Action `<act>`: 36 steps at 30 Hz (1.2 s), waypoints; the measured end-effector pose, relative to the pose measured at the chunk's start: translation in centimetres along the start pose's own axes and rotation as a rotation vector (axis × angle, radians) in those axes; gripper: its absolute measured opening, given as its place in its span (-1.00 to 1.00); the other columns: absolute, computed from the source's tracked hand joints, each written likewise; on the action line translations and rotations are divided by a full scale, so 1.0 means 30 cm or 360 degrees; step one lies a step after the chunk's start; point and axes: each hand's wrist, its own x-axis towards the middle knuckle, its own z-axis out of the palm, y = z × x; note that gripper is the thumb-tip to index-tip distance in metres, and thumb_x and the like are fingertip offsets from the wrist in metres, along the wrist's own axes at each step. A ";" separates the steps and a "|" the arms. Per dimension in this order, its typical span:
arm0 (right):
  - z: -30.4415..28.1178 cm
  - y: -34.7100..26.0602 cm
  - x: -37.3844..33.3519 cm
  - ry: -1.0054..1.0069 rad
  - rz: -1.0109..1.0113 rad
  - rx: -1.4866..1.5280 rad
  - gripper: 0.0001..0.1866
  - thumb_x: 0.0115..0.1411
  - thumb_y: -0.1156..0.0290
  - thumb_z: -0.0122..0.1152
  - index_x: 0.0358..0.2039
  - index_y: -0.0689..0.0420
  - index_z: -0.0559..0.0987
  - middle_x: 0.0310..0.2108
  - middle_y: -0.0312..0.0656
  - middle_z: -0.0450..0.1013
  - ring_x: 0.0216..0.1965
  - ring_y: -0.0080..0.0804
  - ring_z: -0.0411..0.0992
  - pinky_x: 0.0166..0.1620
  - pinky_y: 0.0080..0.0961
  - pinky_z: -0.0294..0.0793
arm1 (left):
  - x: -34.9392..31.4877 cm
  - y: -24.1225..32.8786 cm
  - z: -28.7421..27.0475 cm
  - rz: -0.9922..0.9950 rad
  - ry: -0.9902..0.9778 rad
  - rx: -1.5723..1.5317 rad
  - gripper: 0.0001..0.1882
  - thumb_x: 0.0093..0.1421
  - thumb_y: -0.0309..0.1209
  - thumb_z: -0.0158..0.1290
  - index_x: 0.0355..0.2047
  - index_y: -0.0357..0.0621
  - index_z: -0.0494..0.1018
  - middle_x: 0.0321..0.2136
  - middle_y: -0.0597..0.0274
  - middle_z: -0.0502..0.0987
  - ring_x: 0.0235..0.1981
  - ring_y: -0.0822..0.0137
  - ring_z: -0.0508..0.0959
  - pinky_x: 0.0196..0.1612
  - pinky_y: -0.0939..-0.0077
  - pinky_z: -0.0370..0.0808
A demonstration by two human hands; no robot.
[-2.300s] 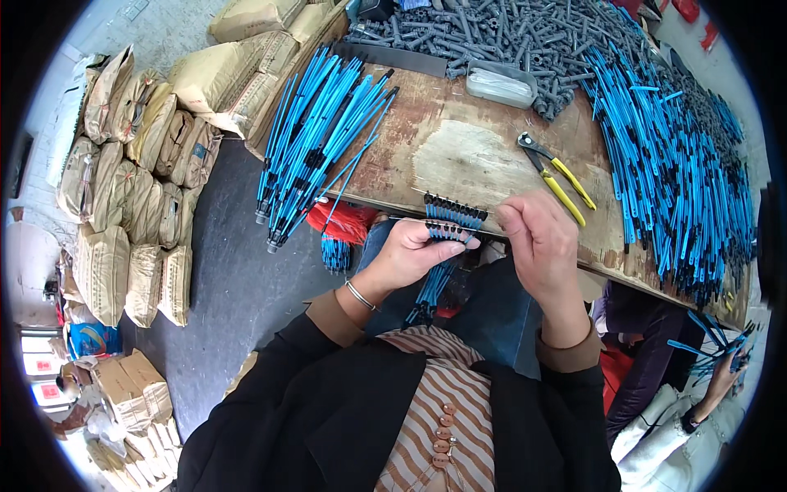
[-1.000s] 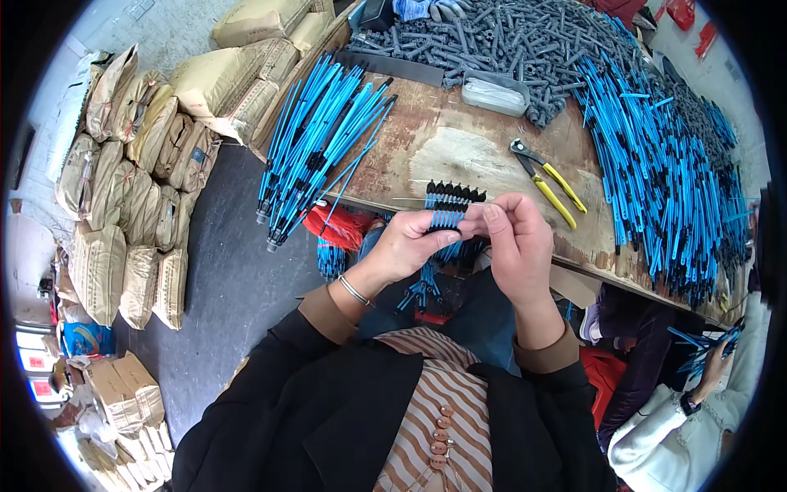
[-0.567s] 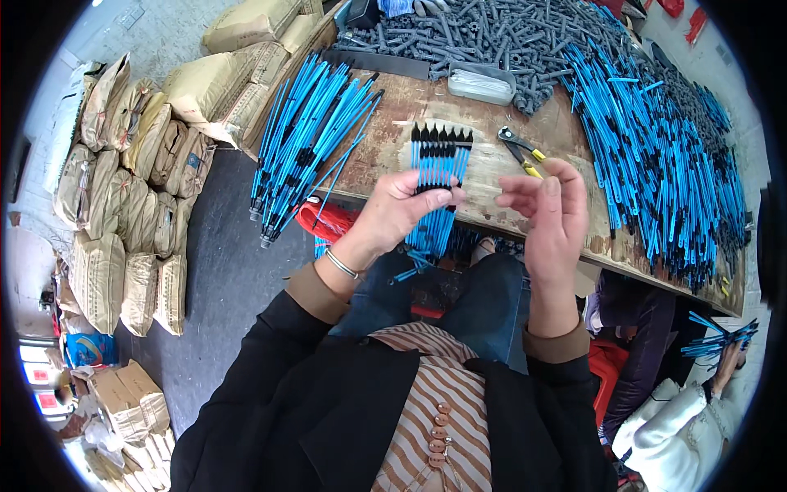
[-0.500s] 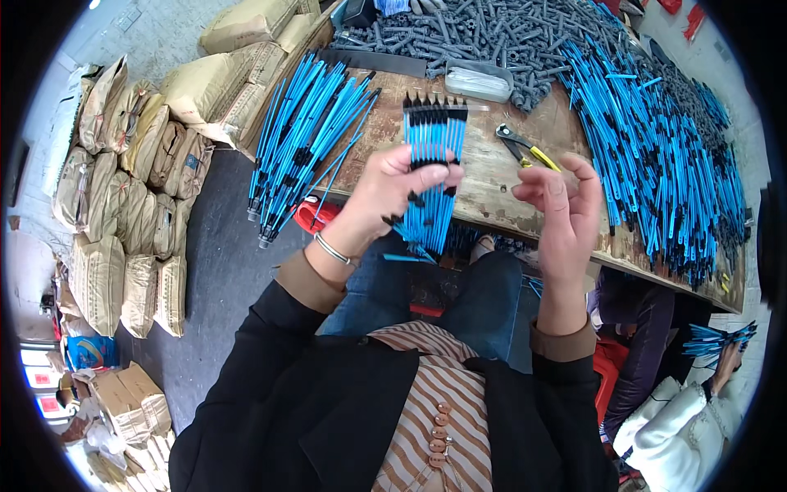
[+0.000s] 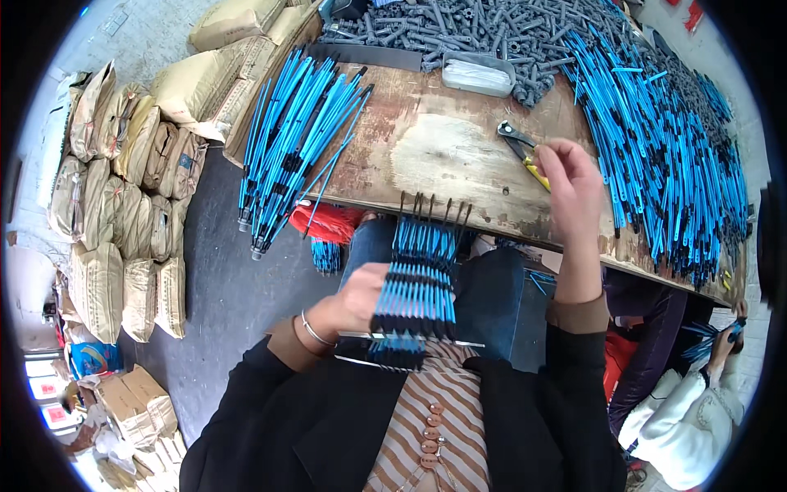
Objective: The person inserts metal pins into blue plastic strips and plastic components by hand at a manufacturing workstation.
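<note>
My left hand (image 5: pixel 354 297) grips a flat row of blue rods with black ends (image 5: pixel 420 287), held over my lap, close to my chest. A thin metal wire (image 5: pixel 410 338) runs across the row near its lower end. My right hand (image 5: pixel 570 190) is raised over the wooden table's front edge, fingers loosely curled, right beside yellow-handled pliers (image 5: pixel 521 152) lying on the table. It holds nothing I can see.
The wooden table (image 5: pixel 443 156) carries a bundle of blue rods (image 5: pixel 295 139) at left, a large heap of blue rods (image 5: pixel 664 148) at right, grey parts (image 5: pixel 459 25) at the back and a clear box (image 5: pixel 479 75). Sacks (image 5: pixel 123 189) line the floor left. Another person's sleeve (image 5: pixel 697 410) shows lower right.
My left hand has pulled the row of blue rods down from above the table toward my lap. My right hand let go of it and moved up to the pliers.
</note>
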 end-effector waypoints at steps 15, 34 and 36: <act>0.283 0.164 0.649 -0.0782 -0.0457 -0.1781 -0.83 0.06 0.41 0.03 -0.49 0.09 0.61 -0.39 -0.04 0.53 -0.33 -0.08 0.50 -0.23 -0.26 0.51 | 0.022 -0.060 -0.054 0.0194 -0.0064 -0.0074 -0.77 0.02 -0.48 0.02 -0.30 -0.30 0.52 -0.28 -0.02 0.55 -0.30 0.00 0.57 -0.25 0.28 0.53; -0.002 0.002 -0.078 -0.0790 -0.0506 -0.1021 -0.78 0.05 0.57 0.11 -0.25 0.18 0.57 -0.53 -0.02 0.41 -0.43 -0.04 0.42 -0.37 -0.27 0.40 | 0.006 -0.091 -0.035 0.0188 -0.0130 0.0054 -0.75 -0.02 -0.43 0.03 -0.33 -0.32 0.52 -0.28 -0.02 0.55 -0.32 -0.01 0.57 -0.27 0.28 0.52; -0.042 0.008 -0.155 -0.0771 -0.0313 -0.1040 -0.76 0.06 0.59 0.11 -0.21 0.18 0.55 -0.53 -0.04 0.38 -0.46 -0.04 0.40 -0.38 -0.27 0.38 | 0.012 -0.090 -0.029 0.0178 -0.0136 0.0063 -0.75 -0.03 -0.44 0.03 -0.33 -0.32 0.52 -0.28 -0.02 0.55 -0.33 -0.01 0.57 -0.27 0.29 0.52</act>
